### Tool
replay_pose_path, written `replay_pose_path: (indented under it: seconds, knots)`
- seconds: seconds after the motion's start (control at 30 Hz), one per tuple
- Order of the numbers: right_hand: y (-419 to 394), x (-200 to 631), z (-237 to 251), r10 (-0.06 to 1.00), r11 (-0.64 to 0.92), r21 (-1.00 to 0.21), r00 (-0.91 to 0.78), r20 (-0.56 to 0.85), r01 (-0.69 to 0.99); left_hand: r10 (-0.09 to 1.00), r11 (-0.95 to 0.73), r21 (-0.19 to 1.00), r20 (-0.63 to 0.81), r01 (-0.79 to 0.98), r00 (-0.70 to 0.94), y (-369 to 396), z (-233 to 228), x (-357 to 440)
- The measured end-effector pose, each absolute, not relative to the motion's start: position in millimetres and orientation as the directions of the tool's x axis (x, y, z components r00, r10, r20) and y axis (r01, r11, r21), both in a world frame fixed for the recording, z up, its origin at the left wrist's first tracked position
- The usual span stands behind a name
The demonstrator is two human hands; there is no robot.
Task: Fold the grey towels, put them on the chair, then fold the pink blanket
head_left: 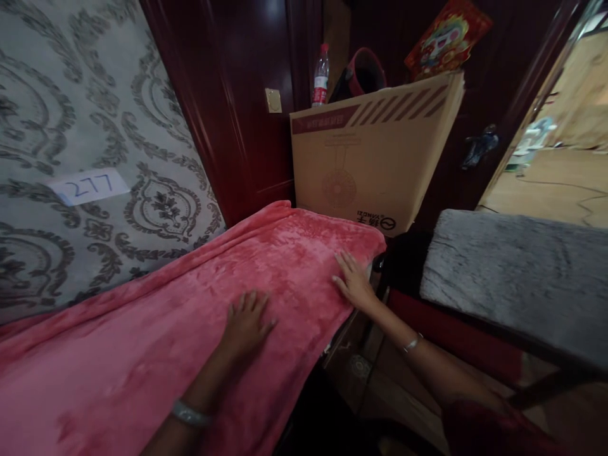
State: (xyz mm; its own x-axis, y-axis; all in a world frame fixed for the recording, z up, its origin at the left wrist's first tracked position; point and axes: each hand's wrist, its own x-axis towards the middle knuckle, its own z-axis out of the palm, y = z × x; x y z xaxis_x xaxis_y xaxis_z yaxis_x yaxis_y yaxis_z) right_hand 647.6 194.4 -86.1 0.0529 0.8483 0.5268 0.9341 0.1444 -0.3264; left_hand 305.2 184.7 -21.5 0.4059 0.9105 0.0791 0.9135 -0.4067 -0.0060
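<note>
A paper label (88,186) reading 277 is sticking to the patterned grey wallpaper at the far left. Below it a fleecy pink blanket (156,335) is lying spread over a long surface, hiding whatever is underneath. The left hand (246,324) is pressing flat on the blanket, fingers apart, holding nothing. The right hand (352,278) is resting flat near the blanket's right edge, fingers spread too. Behind, an upside-down cardboard box (370,158) is standing shut, its contents unseen, with a plastic bottle (321,76) showing beyond it. A shaggy grey cushion (517,272) is lying at the right, cut off by the frame.
</note>
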Motion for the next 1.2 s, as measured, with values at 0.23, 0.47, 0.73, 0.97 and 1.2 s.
replay_pose_path:
  seconds: [0.23,0.47,0.73,0.97,1.2]
  knots:
    - [223,656,-66,0.911,-0.334,-0.253,0.38,0.161,0.908,0.897,-0.418,-0.035,0.145,0.908,0.419,180,-50,302]
    - [266,664,-46,0.946,-0.158,-0.206,0.208,0.25,0.966,0.898,-0.407,-0.052,0.161,0.912,0.41,186,-50,302]
    - [293,702,-46,0.829,-0.494,-0.227,0.534,0.168,0.839,0.88,-0.424,-0.051,0.212,0.904,0.425,189,-62,296]
    - [305,698,-61,0.902,-0.314,-0.227,0.364,0.232,0.922,0.891,-0.433,0.039,0.166,0.9,0.422,183,-56,297]
    - [317,714,-70,0.892,-0.383,-0.26,0.428,0.145,0.886,0.898,-0.44,0.158,0.088,0.884,0.431,170,-44,299]
